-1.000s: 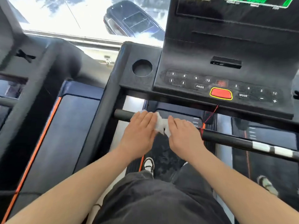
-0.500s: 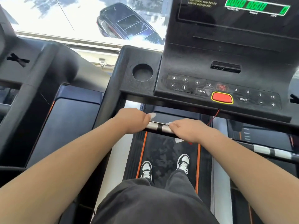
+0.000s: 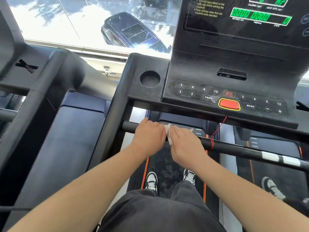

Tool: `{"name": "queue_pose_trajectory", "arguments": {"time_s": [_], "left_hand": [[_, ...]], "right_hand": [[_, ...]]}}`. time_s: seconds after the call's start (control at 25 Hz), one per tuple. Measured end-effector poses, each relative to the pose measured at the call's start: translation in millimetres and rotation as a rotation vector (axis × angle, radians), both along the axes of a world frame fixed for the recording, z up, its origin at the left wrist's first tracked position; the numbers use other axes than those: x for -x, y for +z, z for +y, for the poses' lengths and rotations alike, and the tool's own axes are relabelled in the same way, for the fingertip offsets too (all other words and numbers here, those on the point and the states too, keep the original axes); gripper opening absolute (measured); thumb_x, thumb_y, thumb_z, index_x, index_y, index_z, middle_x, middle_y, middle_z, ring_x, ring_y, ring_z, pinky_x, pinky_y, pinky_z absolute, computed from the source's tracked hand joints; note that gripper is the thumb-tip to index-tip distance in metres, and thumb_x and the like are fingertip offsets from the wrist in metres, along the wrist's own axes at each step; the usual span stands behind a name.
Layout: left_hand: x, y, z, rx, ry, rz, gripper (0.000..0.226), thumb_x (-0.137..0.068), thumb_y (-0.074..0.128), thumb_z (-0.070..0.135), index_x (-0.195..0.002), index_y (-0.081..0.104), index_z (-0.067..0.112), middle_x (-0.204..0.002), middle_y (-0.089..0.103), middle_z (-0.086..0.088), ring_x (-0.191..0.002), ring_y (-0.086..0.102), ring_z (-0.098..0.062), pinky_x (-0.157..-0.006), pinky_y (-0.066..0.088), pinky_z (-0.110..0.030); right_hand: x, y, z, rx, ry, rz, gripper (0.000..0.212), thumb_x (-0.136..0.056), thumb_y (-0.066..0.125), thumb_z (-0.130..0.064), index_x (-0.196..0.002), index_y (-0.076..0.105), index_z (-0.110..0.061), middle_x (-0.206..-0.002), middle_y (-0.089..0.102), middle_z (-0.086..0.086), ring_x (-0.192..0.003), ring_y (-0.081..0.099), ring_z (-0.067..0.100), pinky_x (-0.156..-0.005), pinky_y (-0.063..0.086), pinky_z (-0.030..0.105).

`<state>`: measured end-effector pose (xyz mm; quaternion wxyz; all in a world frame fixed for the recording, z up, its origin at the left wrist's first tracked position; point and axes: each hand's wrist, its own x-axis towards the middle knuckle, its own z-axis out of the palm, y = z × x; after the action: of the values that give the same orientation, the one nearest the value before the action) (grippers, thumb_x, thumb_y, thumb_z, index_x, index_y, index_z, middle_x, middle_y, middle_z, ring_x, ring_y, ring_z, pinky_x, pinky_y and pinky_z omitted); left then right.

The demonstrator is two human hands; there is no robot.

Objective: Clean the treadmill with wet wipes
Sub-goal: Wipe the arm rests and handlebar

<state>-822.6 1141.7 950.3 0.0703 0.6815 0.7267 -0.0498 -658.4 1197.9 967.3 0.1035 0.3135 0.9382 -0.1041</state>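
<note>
One wet wipe [image 3: 168,133], white and crumpled, sits on the single black handlebar [image 3: 237,148] that crosses the treadmill [image 3: 250,64] below its console, towards the bar's left end. It shows only as a narrow strip in the gap between the two hands.

The left hand [image 3: 148,136] lies over the bar with its fingers [image 3: 155,126] pressed together and curled over the top, gripping the bar itself. The right hand [image 3: 185,144] sits just beside it, almost touching. Its fingers are also close together and curled over the bar, and it holds the wipe against the bar at its thumb side. How much of the wipe is under the palm cannot be told.

Further right on the bar are two pale bands [image 3: 270,156], side by side. One red cord [image 3: 217,129] hangs from the console's lower edge and is wound round the bar just right of the right hand.

The console carries one red button [image 3: 229,104] with a yellow rim, two rows of keys marked 3, 6, 9, 12, one PROG key, one MODE key and one round cup holder [image 3: 150,79] at its left corner. One green readout glows at the top.

Two shoes [image 3: 151,180] stand on the belt [image 3: 167,161], between its two orange stripes. A second treadmill [image 3: 75,128] stands to the left, and one dark car [image 3: 130,32] shows through the window.
</note>
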Motion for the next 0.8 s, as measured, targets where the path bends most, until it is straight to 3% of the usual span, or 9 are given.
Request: {"name": "queue_pose_trajectory", "arguments": {"time_s": [0.12, 0.24, 0.32, 0.36, 0.44, 0.48, 0.56, 0.64, 0.8], "left_hand": [[-30, -7, -20, -0.200, -0.061, -0.116, 0.054, -0.099, 0.032, 0.031, -0.131, 0.066, 0.004, -0.131, 0.068, -0.013, -0.124, 0.062, -0.032, -0.114, 0.043, -0.049], [-61, -4, -58, -0.309, -0.188, -0.437, 0.038, -0.100, 0.041, 0.024, -0.122, 0.070, 0.011, -0.125, 0.071, -0.006, -0.122, 0.061, -0.024, -0.116, 0.040, -0.040], [-70, 6, -73, -0.197, 0.104, -0.745, 0.026, -0.102, 0.043, 0.023, -0.092, 0.067, 0.022, -0.094, 0.071, 0.002, -0.091, 0.061, -0.019, -0.100, 0.048, -0.036], [-69, 7, -74, -0.096, 0.409, -0.949, 0.029, -0.103, 0.042, 0.027, -0.082, 0.062, 0.023, -0.083, 0.066, 0.003, -0.079, 0.057, -0.018, -0.088, 0.052, -0.038], [-57, 1, -65, 0.046, 1.116, -1.341, 0.035, -0.102, 0.042, 0.038, -0.090, 0.067, 0.016, -0.088, 0.072, 0.000, -0.083, 0.067, -0.017, -0.085, 0.058, -0.041], [-49, -5, -63, 0.056, 1.338, -1.516, 0.038, -0.102, 0.043, 0.039, -0.101, 0.070, 0.011, -0.096, 0.077, -0.005, -0.088, 0.074, -0.022, -0.084, 0.060, -0.041], [-32, -15, -66, 0.019, 1.519, -1.737, 0.038, -0.108, 0.040, 0.032, -0.112, 0.070, 0.009, -0.101, 0.079, -0.013, -0.092, 0.077, -0.029, -0.078, 0.061, -0.037], [-25, -17, -77, -0.030, 1.593, -1.808, 0.038, -0.110, 0.038, 0.028, -0.116, 0.068, 0.007, -0.101, 0.078, -0.015, -0.090, 0.075, -0.031, -0.077, 0.058, -0.038], [-16, -14, -76, -0.164, 1.571, -1.938, 0.038, -0.112, 0.038, 0.031, -0.118, 0.066, 0.006, -0.093, 0.078, -0.011, -0.084, 0.075, -0.026, -0.078, 0.057, -0.038]], "right_hand": [[-41, -8, -4, -0.116, 0.079, -0.032, 0.070, -0.087, 0.039, -0.026, -0.148, 0.046, 0.008, -0.155, 0.043, 0.029, -0.143, 0.043, 0.042, -0.120, 0.033, 0.051], [-80, -10, -2, -0.165, 0.129, -0.026, 0.072, -0.088, 0.041, -0.026, -0.152, 0.039, 0.007, -0.161, 0.032, 0.028, -0.150, 0.033, 0.041, -0.122, 0.024, 0.051], [-83, -5, 3, -0.194, 0.116, -0.035, 0.068, -0.094, 0.040, -0.028, -0.152, 0.039, 0.006, -0.158, 0.037, 0.028, -0.147, 0.038, 0.041, -0.122, 0.027, 0.049], [-74, -3, 4, -0.195, 0.098, -0.023, 0.064, -0.096, 0.040, -0.028, -0.150, 0.042, 0.007, -0.152, 0.046, 0.028, -0.141, 0.046, 0.042, -0.119, 0.033, 0.050], [-36, 6, 2, -0.146, 0.069, -0.015, 0.054, -0.098, 0.043, -0.025, -0.141, 0.052, 0.007, -0.130, 0.063, 0.025, -0.117, 0.062, 0.041, -0.101, 0.049, 0.049], [-11, 12, 1, -0.096, 0.042, -0.007, 0.046, -0.100, 0.043, -0.025, -0.134, 0.056, 0.003, -0.119, 0.067, 0.020, -0.105, 0.065, 0.039, -0.090, 0.053, 0.046], [40, 19, 2, 0.059, -0.077, -0.010, 0.035, -0.105, 0.035, -0.030, -0.119, 0.059, -0.009, -0.110, 0.067, 0.013, -0.098, 0.064, 0.037, -0.080, 0.050, 0.044], [80, 15, 4, 0.186, -0.124, -0.058, 0.035, -0.105, 0.028, -0.030, -0.112, 0.057, -0.012, -0.112, 0.065, 0.013, -0.101, 0.063, 0.039, -0.076, 0.046, 0.044], [130, 7, -3, 0.274, 0.014, -0.063, 0.035, -0.089, 0.012, -0.033, -0.096, 0.043, -0.018, -0.112, 0.060, 0.012, -0.098, 0.058, 0.036, -0.072, 0.034, 0.043]]}}
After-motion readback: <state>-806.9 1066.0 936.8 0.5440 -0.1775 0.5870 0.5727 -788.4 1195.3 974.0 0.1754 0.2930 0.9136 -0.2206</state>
